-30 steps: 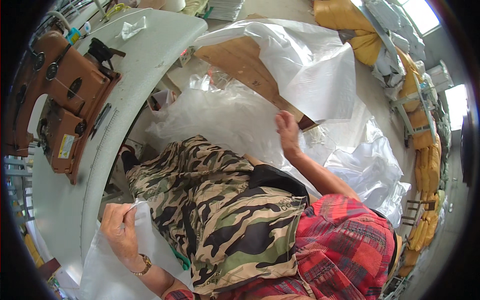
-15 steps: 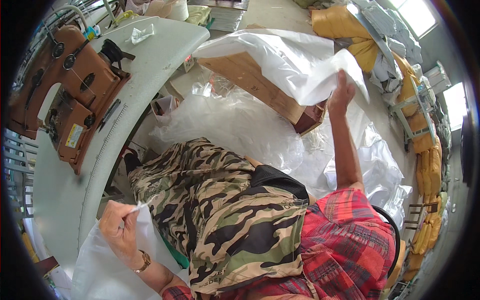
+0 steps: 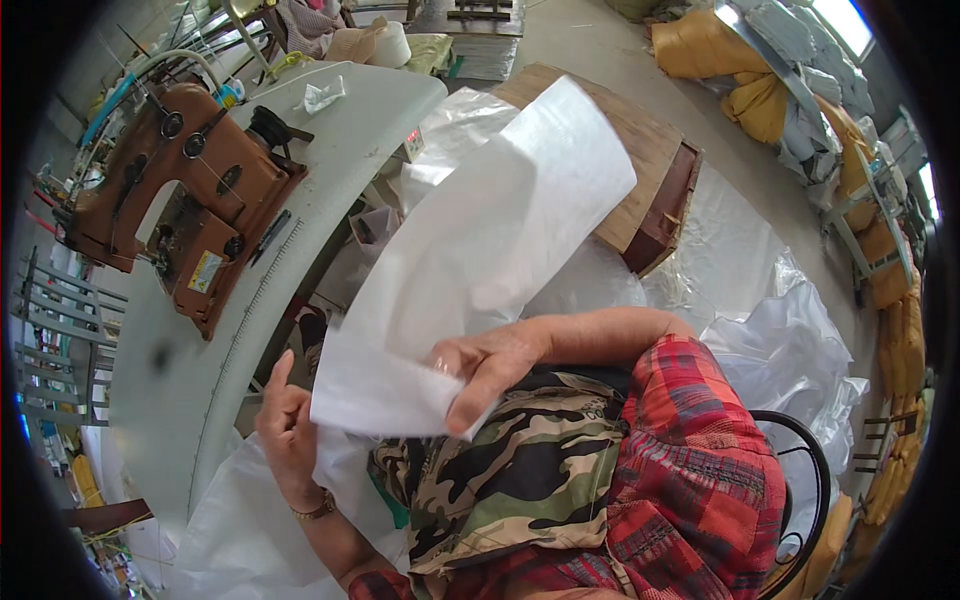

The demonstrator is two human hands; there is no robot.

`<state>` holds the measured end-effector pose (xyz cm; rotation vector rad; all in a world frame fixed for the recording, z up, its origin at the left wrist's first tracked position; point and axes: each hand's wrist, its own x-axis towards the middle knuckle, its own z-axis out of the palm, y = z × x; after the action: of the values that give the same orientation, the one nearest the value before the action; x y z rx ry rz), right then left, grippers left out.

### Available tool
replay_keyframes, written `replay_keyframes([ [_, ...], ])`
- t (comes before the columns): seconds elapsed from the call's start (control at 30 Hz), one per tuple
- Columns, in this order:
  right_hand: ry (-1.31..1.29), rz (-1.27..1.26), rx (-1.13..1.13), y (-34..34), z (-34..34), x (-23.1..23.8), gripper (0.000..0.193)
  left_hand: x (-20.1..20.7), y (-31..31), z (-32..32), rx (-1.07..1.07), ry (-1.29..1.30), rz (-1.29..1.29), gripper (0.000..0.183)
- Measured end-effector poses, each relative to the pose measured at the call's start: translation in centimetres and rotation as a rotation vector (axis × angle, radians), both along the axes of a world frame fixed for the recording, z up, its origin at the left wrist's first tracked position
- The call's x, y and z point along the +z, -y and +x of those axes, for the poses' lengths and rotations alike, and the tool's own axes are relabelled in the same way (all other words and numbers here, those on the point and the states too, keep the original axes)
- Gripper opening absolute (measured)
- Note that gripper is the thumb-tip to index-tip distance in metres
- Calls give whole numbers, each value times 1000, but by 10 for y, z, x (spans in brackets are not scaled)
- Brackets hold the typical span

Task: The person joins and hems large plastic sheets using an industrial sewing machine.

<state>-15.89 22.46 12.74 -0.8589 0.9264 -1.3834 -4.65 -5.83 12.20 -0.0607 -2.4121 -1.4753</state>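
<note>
A white, slightly see-through sheet [image 3: 540, 190] rises in a curve in front of me, its near end over my lap. My right hand [image 3: 490, 365] is closed on that near end, thumb on top. My left hand [image 3: 287, 430], with a watch on its wrist, is beside the sheet's left corner. Its index finger points up and the other fingers are loosely bent; whether they touch the corner I cannot tell. More white sheeting [image 3: 270, 520] hangs below the left hand. A camouflage apron [image 3: 520, 460] covers my lap.
At the left, a brown sewing machine [image 3: 205, 190] stands on a pale table [image 3: 150, 400] with a ruler scale along its edge. A wooden box [image 3: 650, 180] is ahead. Clear plastic sheeting [image 3: 790, 340] lies at the right, with yellow bundles [image 3: 700, 50] beyond.
My right hand has come from far out at the right back over my lap, bringing the sheet's end. My left hand has moved slightly right and its pinch has loosened, index finger raised.
</note>
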Motion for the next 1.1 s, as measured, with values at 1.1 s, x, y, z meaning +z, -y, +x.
replay_keyframes([
  [1.1, 1012, -282, 704, 105, 69, 7, 24, 7, -29, 33, 169, -156, -447, 41],
])
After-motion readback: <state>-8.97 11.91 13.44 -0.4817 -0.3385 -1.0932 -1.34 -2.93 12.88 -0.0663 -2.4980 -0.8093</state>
